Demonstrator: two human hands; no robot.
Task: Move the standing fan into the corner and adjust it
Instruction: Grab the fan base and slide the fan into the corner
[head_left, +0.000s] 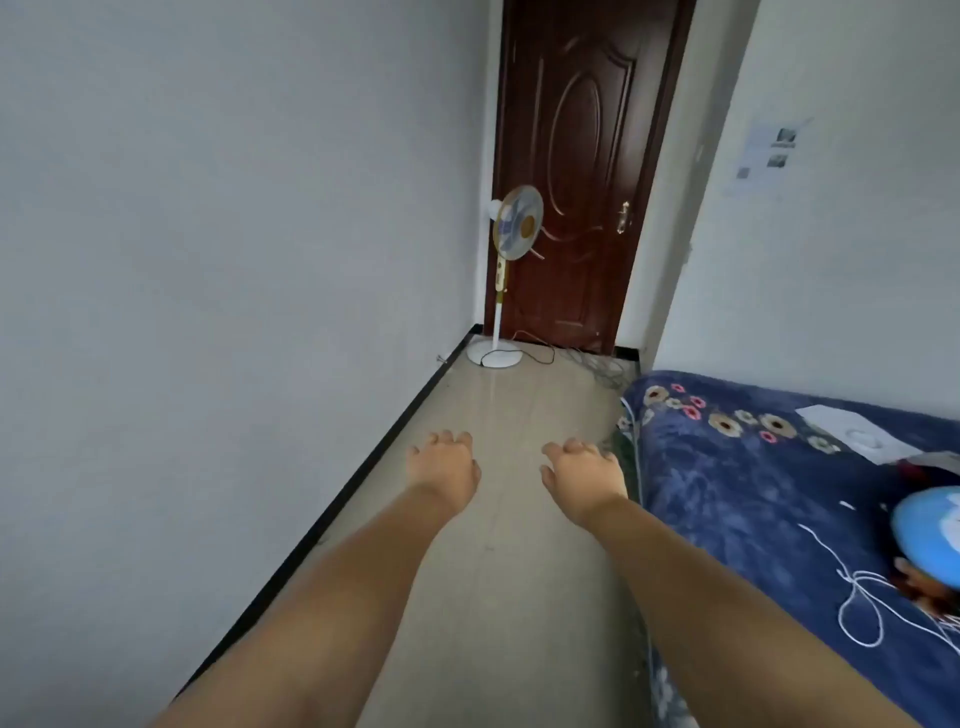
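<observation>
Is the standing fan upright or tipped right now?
Upright: the standing fan has its pole vertical and its round base flat on the floor, near the door.

Soft even daylight, slight overall blur, wide-angle edge bending

A dark brown panelled door with a brass handle closes the far end. On the right, a blue floral bedspread carries a white cord and a sheet of paper. Printed notices hang on the right wall.
</observation>
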